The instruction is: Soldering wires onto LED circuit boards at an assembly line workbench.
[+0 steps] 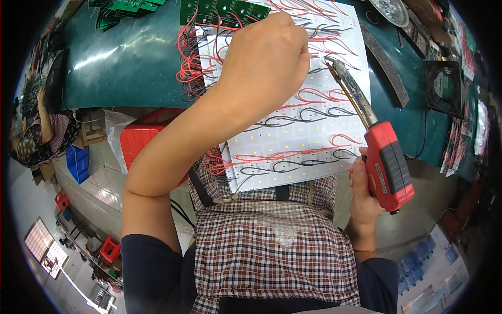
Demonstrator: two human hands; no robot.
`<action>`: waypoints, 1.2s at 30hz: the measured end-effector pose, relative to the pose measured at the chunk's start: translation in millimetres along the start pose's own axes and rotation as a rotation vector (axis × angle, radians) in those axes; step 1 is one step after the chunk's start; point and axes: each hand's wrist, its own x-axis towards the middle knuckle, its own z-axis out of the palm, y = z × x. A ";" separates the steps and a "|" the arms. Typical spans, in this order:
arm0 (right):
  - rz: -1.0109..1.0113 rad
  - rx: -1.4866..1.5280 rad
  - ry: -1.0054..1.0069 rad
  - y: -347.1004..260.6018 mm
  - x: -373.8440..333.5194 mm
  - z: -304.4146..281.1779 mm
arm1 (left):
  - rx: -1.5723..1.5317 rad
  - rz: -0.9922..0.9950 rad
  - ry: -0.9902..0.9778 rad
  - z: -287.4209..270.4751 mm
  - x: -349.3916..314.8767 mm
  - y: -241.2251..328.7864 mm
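Observation:
White LED boards (293, 136), dotted with small yellow LEDs and carrying rows of red and black wires (314, 112), lie before me, reaching over the table edge. My left hand (269, 55) hovers over their upper part, fingers closed; a red wire end pokes out by the thumb, and the fingertips are mostly hidden. In my right hand (362, 191) is a red and black soldering gun (388, 165). Its tip points up and left, close to the wire ends beside my left fingers. Green circuit boards (225, 11) with wires attached lie at the boards' upper left.
The green table (125, 68) holds more green circuit boards (125, 10) at the far left. A dark metal bar (384, 65), a small black fan (444, 88) and a metal dish (389, 10) are at the right. Below left stands a red stool (149, 136). Another person (44, 136) sits far left.

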 end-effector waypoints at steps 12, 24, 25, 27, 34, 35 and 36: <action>-0.081 -0.054 -0.054 8.6 -2.8 -5.6 | -0.025 0.015 0.024 3.3 -5.9 2.0; -0.028 -0.014 -0.025 4.5 -5.9 -3.0 | -0.061 0.036 0.062 7.6 -6.1 5.1; -0.031 -0.017 -0.027 4.9 -6.0 -3.2 | -0.062 0.037 0.062 8.7 -5.9 5.3; -0.034 -0.019 -0.028 6.4 -6.1 -3.5 | -0.035 0.073 0.093 10.1 -5.6 5.9; -0.060 -0.038 -0.035 10.1 -5.0 -4.8 | 0.001 0.079 0.093 11.1 -6.2 7.7; -0.070 -0.036 -0.036 10.3 -4.6 -4.7 | 0.009 0.074 0.092 11.4 -6.5 8.2; -0.070 -0.036 -0.035 10.4 -4.3 -4.5 | 0.014 0.070 0.091 11.7 -6.6 8.3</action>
